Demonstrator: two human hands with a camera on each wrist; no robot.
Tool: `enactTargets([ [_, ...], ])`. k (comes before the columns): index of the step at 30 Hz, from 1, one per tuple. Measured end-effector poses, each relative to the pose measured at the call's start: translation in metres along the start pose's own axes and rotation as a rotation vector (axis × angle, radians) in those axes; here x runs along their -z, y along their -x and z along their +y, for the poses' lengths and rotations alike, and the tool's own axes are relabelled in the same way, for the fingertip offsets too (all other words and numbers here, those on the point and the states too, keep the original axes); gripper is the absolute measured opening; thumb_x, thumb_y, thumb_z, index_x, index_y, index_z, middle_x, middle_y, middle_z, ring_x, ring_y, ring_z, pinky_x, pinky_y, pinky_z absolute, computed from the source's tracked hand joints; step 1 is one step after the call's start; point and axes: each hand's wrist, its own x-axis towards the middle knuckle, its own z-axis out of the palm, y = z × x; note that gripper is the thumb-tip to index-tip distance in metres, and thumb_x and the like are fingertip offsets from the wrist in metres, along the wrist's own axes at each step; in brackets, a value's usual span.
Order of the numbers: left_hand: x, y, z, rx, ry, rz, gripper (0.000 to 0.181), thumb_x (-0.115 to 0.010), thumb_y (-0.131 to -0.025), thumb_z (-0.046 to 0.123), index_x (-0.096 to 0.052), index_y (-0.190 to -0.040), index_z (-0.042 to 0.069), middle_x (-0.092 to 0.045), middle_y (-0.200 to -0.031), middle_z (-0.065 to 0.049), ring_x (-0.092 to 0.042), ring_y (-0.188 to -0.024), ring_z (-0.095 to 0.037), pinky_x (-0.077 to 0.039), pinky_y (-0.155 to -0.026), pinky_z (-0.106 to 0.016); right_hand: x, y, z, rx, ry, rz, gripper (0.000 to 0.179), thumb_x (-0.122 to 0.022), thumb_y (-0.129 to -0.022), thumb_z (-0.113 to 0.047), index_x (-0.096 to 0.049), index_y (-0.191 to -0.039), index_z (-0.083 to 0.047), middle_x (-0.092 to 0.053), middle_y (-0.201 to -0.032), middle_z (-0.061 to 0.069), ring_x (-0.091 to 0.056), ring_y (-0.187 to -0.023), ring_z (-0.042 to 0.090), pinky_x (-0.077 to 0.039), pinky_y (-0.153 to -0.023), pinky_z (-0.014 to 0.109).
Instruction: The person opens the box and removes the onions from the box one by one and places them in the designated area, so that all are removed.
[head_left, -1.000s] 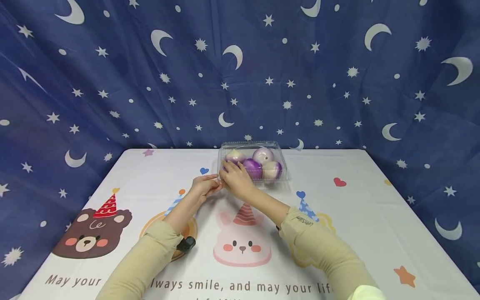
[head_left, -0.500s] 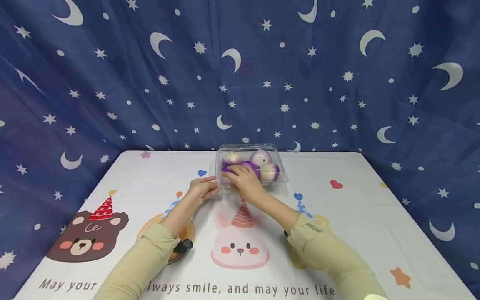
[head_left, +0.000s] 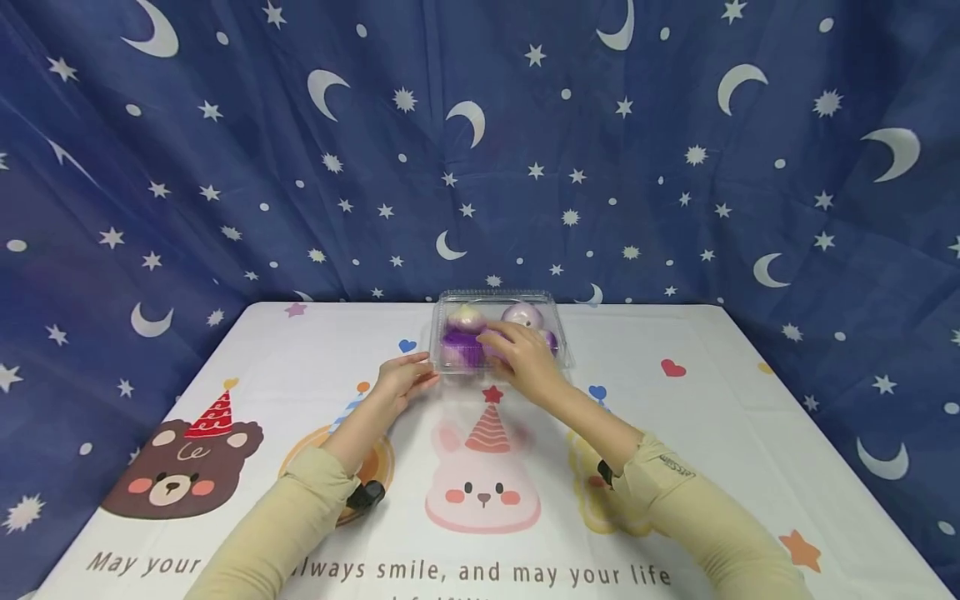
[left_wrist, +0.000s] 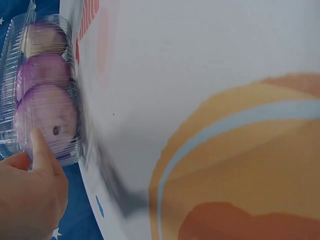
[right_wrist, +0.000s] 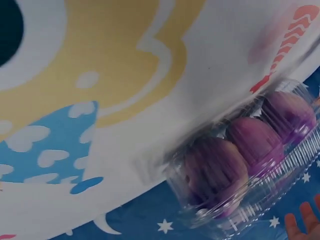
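A clear plastic clamshell box (head_left: 498, 295) stands at the table's far edge, its lid lying over several purple-and-white onions (head_left: 461, 348). At the box's front left corner, my left hand (head_left: 401, 382) touches the side with extended fingers; the left wrist view shows the index finger of that hand (left_wrist: 35, 190) against the plastic by an onion (left_wrist: 47, 117). Over the lid's front right part lies my right hand (head_left: 528, 358), covering some onions. Only the fingertips of the right hand (right_wrist: 307, 222) enter the right wrist view, near the ribbed lid rim.
A white printed tablecloth (head_left: 712, 467) with cartoon animals covers the table. Behind it hangs a dark blue curtain (head_left: 375, 208) with moons and stars, close to the back of the box.
My right hand has moved rightward along the front of the lid, from the left corner toward the right side. The left hand stays at the front left corner.
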Motion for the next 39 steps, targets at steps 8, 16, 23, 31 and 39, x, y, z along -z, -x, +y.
enactTargets([
  [8,0.004,0.001,-0.005,0.025,0.027,0.003,0.05,-0.048,-0.091,-0.009,-0.04,-0.14,-0.003,-0.053,-0.097,-0.015,-0.062,-0.071,-0.012,-0.057,-0.075,-0.022,0.012,0.016,0.012,-0.035,-0.021,-0.002,0.041,-0.073,-0.075,0.0,-0.065,-0.114,-0.008,-0.064,-0.117,0.015,-0.06,-0.109,0.032,-0.048,-0.094,0.049],
  [16,0.0,0.004,-0.004,0.033,0.014,-0.028,0.051,-0.047,-0.092,-0.007,-0.035,-0.142,-0.004,-0.051,-0.105,-0.017,-0.061,-0.067,-0.009,-0.056,-0.079,-0.025,0.025,0.028,0.026,-0.121,0.002,-0.032,0.039,-0.074,-0.079,-0.008,-0.063,-0.116,-0.007,-0.061,-0.123,0.016,-0.058,-0.113,0.036,-0.046,-0.097,0.052],
  [23,0.0,0.005,-0.01,0.023,0.06,-0.048,0.053,-0.043,-0.094,-0.006,-0.025,-0.144,-0.006,-0.049,-0.103,-0.015,-0.06,-0.064,-0.01,-0.058,-0.074,-0.024,0.034,0.043,0.04,-0.112,0.009,0.009,0.032,-0.073,-0.08,-0.007,-0.065,-0.111,-0.004,-0.064,-0.114,0.014,-0.06,-0.107,0.032,-0.049,-0.095,0.046],
  [31,-0.004,0.007,-0.012,0.031,0.103,-0.044,0.049,-0.043,-0.095,-0.002,-0.027,-0.142,-0.004,-0.046,-0.105,-0.013,-0.058,-0.07,-0.012,-0.057,-0.08,-0.027,0.041,0.056,0.053,-0.132,0.029,0.012,0.027,-0.071,-0.081,-0.006,-0.065,-0.106,-0.001,-0.065,-0.107,0.014,-0.062,-0.102,0.032,-0.051,-0.089,0.047],
  [39,-0.01,0.008,-0.016,0.074,0.057,-0.132,0.055,-0.043,-0.098,0.006,-0.019,-0.146,-0.005,-0.044,-0.12,-0.017,-0.054,-0.101,-0.024,-0.05,-0.095,-0.033,0.042,0.07,0.066,-0.19,0.027,-0.039,0.018,-0.069,-0.082,-0.004,-0.065,-0.1,-0.003,-0.067,-0.099,0.012,-0.065,-0.092,0.031,-0.054,-0.08,0.045],
])
